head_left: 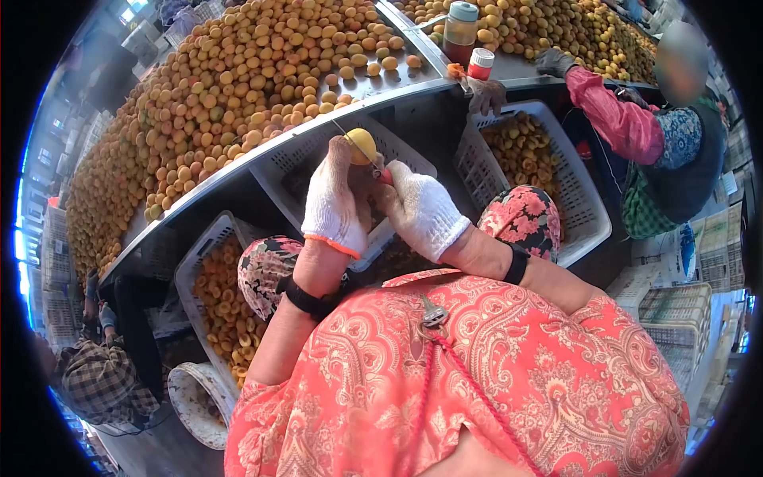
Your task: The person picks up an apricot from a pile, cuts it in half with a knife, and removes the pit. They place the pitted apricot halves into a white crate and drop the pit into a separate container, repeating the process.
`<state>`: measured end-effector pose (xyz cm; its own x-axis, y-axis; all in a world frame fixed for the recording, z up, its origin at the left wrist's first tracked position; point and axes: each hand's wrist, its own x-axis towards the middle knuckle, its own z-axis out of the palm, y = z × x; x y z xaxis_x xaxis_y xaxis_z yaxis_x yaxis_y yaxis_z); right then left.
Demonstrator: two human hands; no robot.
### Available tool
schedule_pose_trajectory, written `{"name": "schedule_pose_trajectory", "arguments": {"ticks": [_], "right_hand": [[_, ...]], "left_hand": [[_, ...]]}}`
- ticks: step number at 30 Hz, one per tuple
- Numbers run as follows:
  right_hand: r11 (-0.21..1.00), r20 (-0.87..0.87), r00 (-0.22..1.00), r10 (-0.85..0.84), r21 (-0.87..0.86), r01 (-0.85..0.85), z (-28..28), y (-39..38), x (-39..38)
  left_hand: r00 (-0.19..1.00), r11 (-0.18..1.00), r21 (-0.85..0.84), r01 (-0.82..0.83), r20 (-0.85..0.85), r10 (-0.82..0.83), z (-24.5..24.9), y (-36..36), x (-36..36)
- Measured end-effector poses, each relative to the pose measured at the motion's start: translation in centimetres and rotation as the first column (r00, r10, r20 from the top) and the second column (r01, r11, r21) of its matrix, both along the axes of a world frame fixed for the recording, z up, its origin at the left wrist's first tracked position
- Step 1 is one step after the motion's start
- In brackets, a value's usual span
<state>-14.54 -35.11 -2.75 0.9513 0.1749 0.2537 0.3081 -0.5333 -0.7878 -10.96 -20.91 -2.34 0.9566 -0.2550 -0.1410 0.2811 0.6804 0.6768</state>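
Note:
My left hand (pixel 335 199), in a white knit glove with soiled fingers, is closed around a yellow apricot (pixel 359 146) and holds it up in front of the table edge. My right hand (pixel 420 205), gloved alike, grips a small knife by its red handle (pixel 385 176). The thin blade runs up against the apricot, its tip showing past the far side. Both hands are close together above a white plastic crate (pixel 401 149) between my knees.
Whole apricots (pixel 262 71) are heaped on the metal table (pixel 397 77). Crates of apricot halves stand at left (pixel 226 290) and right (pixel 520 147). A bottle (pixel 461 32) and a red jar (pixel 480 63) stand at a divider. A co-worker (pixel 668 143) sits at right; a bucket (pixel 195 405) is lower left.

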Motion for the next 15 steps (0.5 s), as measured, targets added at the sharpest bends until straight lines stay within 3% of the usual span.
{"name": "schedule_pose_trajectory", "arguments": {"ticks": [1, 3, 7, 9, 11, 13, 14, 15], "right_hand": [[1.0, -0.003, 1.0, -0.001, 0.001, 0.001, -0.1, 0.1, 0.1], [0.999, 0.119, 0.992, -0.045, -0.014, 0.047, -0.3, 0.2, 0.3], [0.999, 0.087, 0.996, -0.017, -0.034, 0.02, -0.1, -0.5, 0.7], [1.0, 0.133, 0.991, 0.018, -0.011, -0.017, 0.4, -1.0, 0.6], [0.984, 0.083, 0.995, -0.06, 0.173, 0.045, 2.0, -1.2, 0.2], [0.95, 0.167, 0.975, -0.144, 0.298, 0.089, 3.8, -1.6, 0.6], [0.943, 0.319, 0.926, -0.202, 0.318, 0.096, 3.5, -1.5, 1.7], [0.941, 0.331, 0.921, -0.207, 0.325, 0.095, 3.7, -1.5, 1.8]], "left_hand": [[1.0, 1.0, 0.001, 0.001, -0.003, -0.001, 0.3, -0.3, 0.0], [0.978, 0.991, -0.075, -0.113, -0.182, 0.098, 0.8, -1.0, 0.0], [0.972, 0.983, -0.025, -0.181, -0.159, 0.175, 0.6, -1.0, 0.3], [0.993, 0.992, -0.046, -0.117, -0.007, 0.116, -0.5, 0.2, 1.2], [0.977, 0.979, 0.033, -0.202, -0.055, 0.204, -0.6, 0.8, 1.8], [0.98, 0.95, 0.256, -0.181, 0.122, 0.154, 0.2, 0.3, 0.8], [0.983, 0.939, 0.328, -0.104, 0.178, 0.046, 0.8, -0.1, -0.1], [0.843, 0.82, 0.526, -0.225, 0.528, -0.107, 0.5, -0.6, -0.9]]}}
